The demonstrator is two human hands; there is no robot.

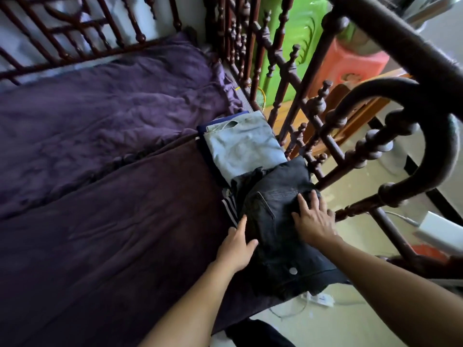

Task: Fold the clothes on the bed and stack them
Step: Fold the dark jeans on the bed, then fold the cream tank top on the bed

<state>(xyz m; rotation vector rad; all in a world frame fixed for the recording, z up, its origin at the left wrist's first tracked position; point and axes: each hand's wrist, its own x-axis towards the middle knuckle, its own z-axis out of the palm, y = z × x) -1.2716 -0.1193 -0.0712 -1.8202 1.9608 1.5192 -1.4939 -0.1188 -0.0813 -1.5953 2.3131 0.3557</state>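
Observation:
A folded black denim garment lies at the right edge of the bed, on top of a dark piece with white stripes. My right hand presses flat on its upper right part, fingers straight. At its left edge rests my left hand, fingers extended along the fabric. Just beyond lies a folded pale blue garment on a folded navy piece.
The bed carries a purple quilt and a dark brown cover. A carved dark wooden railing runs along the right side. Beyond the railing are green and red plastic items, a white box and a power strip on the floor.

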